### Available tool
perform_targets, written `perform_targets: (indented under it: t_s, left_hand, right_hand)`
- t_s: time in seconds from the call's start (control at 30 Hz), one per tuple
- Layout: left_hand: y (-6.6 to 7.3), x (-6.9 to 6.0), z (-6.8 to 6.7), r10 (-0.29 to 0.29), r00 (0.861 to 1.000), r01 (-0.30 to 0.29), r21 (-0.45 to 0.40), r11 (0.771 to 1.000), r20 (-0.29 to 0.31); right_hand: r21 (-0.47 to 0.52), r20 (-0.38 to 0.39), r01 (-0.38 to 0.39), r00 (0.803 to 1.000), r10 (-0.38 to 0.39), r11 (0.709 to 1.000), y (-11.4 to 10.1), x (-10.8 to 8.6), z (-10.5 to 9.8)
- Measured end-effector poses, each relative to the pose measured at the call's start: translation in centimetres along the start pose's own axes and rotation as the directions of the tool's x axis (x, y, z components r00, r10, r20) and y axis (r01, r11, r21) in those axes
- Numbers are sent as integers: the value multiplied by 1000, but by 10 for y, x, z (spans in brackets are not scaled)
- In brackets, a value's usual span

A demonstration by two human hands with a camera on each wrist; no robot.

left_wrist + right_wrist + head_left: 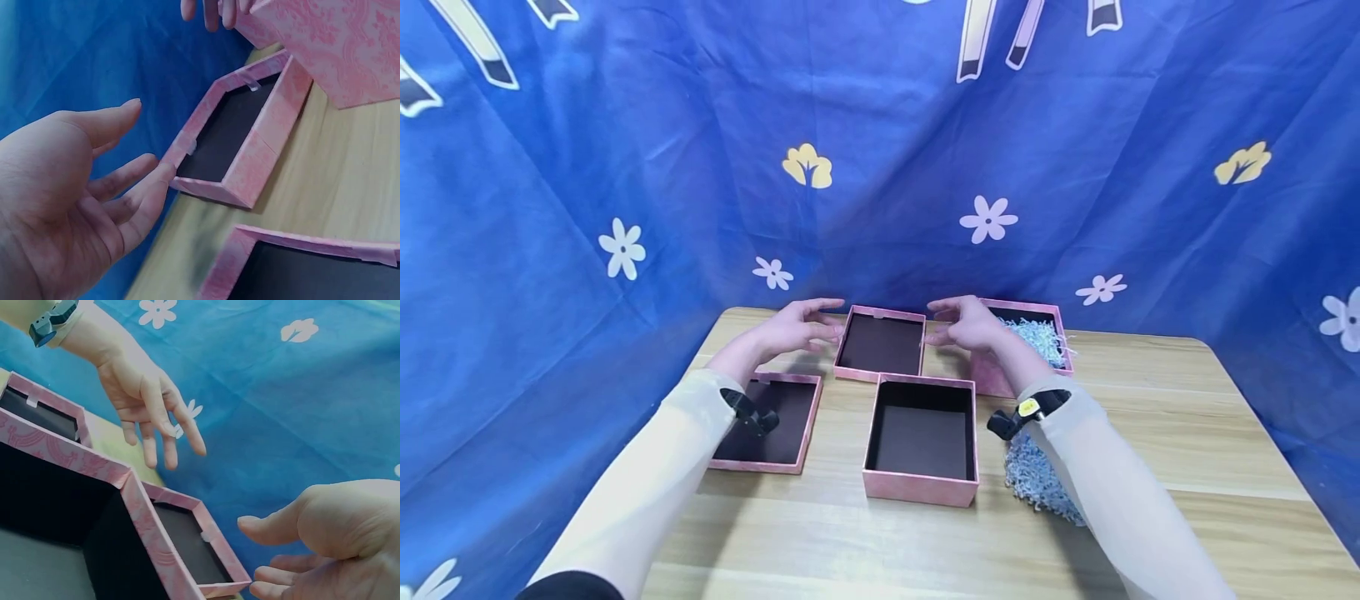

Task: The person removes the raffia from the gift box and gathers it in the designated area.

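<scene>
Behind it all: blue cloth [880, 125] with pale flowers and a few yellow shapes, hanging right at the back of a wood-look table [1187, 417]
Far lid [880, 346]: pink rim, black inside, lying flat near the cloth, right between the two hands
Left hand [797, 327]: at its left side, fingers loosely bent and spread, grasping nothing; from where I'm standing I can't tell if the tips touch the rim
Right hand [966, 323]: pretty much a mirror of that on the other side, fingers loose, not clenched, nothing held
Box [921, 492]: deeper pink one, black inside, top uncovered, just in front of the far lid
Left lid [784, 440]: flat on the table, partly under the left forearm
Shred box [990, 379]: behind the right hand, with blue shred [1037, 340] in it
Loose shred [1033, 471]: blue heap on the table, partly hidden by the right sleeve [1120, 483]
</scene>
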State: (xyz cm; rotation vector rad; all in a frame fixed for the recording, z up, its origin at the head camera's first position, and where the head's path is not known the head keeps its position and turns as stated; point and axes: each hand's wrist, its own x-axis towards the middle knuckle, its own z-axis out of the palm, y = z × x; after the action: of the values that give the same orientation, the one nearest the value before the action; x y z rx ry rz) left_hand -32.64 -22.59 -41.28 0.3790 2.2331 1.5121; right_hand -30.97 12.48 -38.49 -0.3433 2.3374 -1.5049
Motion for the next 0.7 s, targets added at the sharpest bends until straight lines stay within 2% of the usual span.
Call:
perform_targets:
  t_s: [0.13,0.27,0.47,0.7]
  left_hand:
    - [10,-1,2,11,1000,-11,6,1000,-4]
    - [23,-1,10,41,999,-41,31,999,-3]
    - [40,3,27,119,993,-119,42,992,-2]
    - [60,7,52,209,978,-209,45,977,17]
  right_hand:
    - [52,7,23,1000,-23,998,-4,-9,-9]
    - [100,-7,41,999,-40,994,-5,-16,-21]
    - [54,-41,63,997,-61,997,-3,-29,-43]
    - [32,-73,90,993,-88,995,1,-44,-67]
